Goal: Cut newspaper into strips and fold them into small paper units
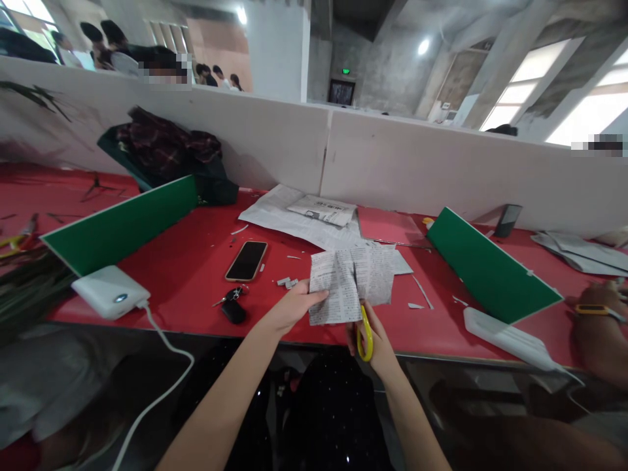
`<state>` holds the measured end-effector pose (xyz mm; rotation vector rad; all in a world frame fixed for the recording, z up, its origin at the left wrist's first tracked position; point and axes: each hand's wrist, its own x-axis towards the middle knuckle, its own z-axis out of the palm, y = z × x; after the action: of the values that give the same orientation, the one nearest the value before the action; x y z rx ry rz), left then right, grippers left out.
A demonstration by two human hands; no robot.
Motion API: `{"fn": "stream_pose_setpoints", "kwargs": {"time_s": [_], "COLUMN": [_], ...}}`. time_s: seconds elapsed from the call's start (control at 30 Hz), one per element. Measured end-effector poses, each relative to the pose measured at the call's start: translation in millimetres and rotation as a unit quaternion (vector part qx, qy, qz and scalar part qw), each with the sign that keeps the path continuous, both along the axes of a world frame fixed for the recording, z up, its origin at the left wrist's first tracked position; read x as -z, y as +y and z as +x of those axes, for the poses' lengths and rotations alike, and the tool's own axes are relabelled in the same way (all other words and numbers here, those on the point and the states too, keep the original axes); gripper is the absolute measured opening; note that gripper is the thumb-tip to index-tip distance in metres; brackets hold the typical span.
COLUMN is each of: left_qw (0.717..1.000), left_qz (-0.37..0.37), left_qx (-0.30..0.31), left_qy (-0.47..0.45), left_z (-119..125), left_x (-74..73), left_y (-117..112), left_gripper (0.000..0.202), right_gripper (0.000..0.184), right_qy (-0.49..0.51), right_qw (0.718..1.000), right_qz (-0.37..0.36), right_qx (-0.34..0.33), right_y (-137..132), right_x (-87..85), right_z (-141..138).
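A piece of newspaper (333,288) is pinched at its left edge by my left hand (294,304), thumb on top. My right hand (377,340) grips yellow-handled scissors (366,335) at the paper's lower edge. A slit runs up through the sheet above the scissors, and their blades are mostly hidden by the paper. Under and behind it lie small paper scraps (416,306) and a pale sheet (403,263). Left of my left hand are small grey pieces (287,282), a phone (246,261) and keys with a black fob (233,307).
Newspapers (279,212) and a pink folder (390,227) lie at the back of the red table (196,242). Green dividers (127,222) (485,268) stand on both sides, beside white power banks (110,292) (507,339). Another person's wristwatch-wearing arm (598,327) is at right.
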<state>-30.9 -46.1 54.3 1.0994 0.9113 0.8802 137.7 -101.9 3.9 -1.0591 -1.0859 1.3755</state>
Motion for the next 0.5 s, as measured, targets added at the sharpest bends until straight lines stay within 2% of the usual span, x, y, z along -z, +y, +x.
{"fn": "stream_pose_setpoints", "kwargs": {"time_s": [0.1,0.33,0.5], "left_qw": [1.000,1.000,1.000], "left_qz": [-0.005,-0.023,-0.019], "left_qx": [-0.003,-0.002,-0.004], "left_qy": [0.001,-0.005,-0.001], "left_z": [0.7,3.0,2.6], "left_x": [-1.5,-0.9,-2.4], "left_y": [-0.4,-2.4,-2.8], "left_gripper": [0.033,0.031,0.031], "right_gripper": [0.052,0.041,0.046], "right_qy": [0.036,0.040,0.030], "right_qw": [0.999,0.999,0.999], "right_qz": [-0.032,-0.030,-0.029], "right_qx": [-0.014,0.011,0.003], "right_y": [0.5,2.5,2.9], "right_x": [0.3,2.2,0.7], "right_z": [-1.9,0.0,-1.9]}}
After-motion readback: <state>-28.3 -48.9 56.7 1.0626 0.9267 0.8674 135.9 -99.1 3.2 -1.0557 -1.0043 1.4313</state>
